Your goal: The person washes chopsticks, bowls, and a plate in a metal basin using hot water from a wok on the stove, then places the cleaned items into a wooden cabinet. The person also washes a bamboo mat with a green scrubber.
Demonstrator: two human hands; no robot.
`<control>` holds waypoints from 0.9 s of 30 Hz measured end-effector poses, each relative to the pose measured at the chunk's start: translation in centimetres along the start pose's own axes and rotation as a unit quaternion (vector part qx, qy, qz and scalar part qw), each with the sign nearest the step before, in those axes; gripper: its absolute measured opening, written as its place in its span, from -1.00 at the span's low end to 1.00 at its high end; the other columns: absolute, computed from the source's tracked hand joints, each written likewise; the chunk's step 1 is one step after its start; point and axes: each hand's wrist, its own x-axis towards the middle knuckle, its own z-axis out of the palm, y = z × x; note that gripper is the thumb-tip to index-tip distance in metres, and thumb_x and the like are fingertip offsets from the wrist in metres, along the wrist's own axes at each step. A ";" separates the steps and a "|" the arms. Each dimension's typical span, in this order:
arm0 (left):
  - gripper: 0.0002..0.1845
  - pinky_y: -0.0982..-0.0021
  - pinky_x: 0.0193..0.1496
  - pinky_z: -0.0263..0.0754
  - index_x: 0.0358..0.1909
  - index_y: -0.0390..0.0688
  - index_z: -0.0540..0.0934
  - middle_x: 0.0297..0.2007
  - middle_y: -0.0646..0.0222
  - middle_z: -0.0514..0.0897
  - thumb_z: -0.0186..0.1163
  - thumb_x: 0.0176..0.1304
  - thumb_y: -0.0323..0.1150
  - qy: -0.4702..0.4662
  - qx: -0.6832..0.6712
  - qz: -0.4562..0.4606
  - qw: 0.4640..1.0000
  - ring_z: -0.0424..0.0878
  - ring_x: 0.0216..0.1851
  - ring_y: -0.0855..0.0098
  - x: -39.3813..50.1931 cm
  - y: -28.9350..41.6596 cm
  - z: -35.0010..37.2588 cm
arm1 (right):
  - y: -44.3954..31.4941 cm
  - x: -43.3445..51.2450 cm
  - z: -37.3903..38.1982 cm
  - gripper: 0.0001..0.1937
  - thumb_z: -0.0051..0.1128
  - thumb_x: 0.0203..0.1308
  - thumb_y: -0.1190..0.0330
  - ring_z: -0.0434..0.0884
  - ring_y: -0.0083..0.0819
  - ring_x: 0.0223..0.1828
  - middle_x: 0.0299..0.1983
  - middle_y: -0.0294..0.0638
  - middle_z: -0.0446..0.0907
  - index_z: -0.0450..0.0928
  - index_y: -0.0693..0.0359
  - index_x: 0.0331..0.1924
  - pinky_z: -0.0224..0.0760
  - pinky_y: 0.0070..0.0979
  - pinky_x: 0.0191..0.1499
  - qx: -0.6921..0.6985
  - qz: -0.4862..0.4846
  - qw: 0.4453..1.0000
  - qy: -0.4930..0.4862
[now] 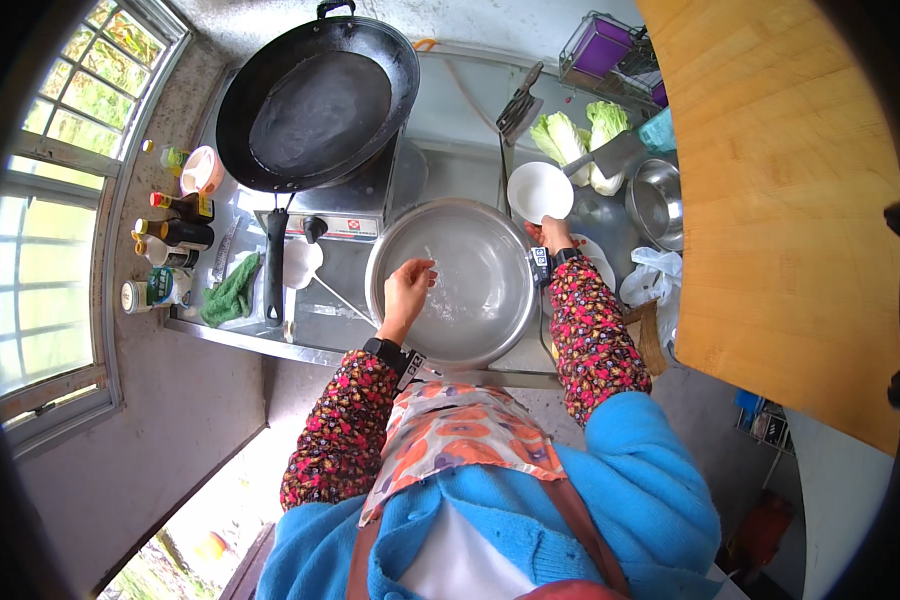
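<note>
A wide stainless steel basin (487, 341) stands at the counter's front edge; white streaks show on its inside. Over its left part hangs my left hand (409, 294), fingers loosely curled; whether anything is inside them is hidden. My right hand (553, 234) grips the near rim of a white bowl (540, 192) just beyond the basin's right side. The bowl's inside looks plain white. Partly under my right forearm lies a white plate (598, 262).
A black wok (319, 105) sits on the gas stove (330, 225), its handle pointing towards me. A white ladle (301, 264), green cloth (232, 291) and several bottles (184, 234) are left. Cleavers (521, 112), cabbages (607, 142), a steel bowl (656, 202) and a wooden board (787, 210) are right.
</note>
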 end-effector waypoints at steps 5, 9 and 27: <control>-0.78 0.52 -0.26 0.52 -0.14 -0.29 0.58 -0.36 0.30 0.69 0.00 0.27 -0.46 -0.012 0.005 -0.016 1.000 0.64 -0.34 0.53 0.1 -0.7 0.0 | -1.5 -3.0 -0.1 -0.65 -0.13 0.27 0.31 0.68 -0.24 -0.38 -0.33 0.12 0.60 0.36 0.52 -0.06 0.61 -0.49 -0.43 -0.026 -0.003 0.998 -0.056; -0.78 0.52 -0.26 0.52 -0.14 -0.29 0.58 -0.35 0.30 0.69 0.01 0.26 -0.46 -0.017 -0.003 -0.014 1.000 0.64 -0.33 0.53 0.0 -1.0 0.0 | -5.9 -8.1 -0.5 -0.51 -0.03 0.28 0.09 0.69 -0.34 -0.36 -0.46 0.05 0.63 0.53 0.51 -0.35 0.58 -0.52 -0.41 -0.488 -0.025 0.872 -0.037; -0.79 0.53 -0.17 0.50 -0.12 -0.34 0.56 -0.34 0.28 0.68 0.02 0.29 -0.48 -0.002 -0.057 -0.033 0.998 0.62 -0.29 0.53 -3.7 -0.5 0.6 | -6.7 7.1 16.0 -0.72 -0.04 0.11 0.38 0.66 -0.21 -0.17 -0.25 -0.06 0.67 0.46 0.18 -0.07 0.47 -0.22 -0.17 -0.821 -0.364 0.439 -0.019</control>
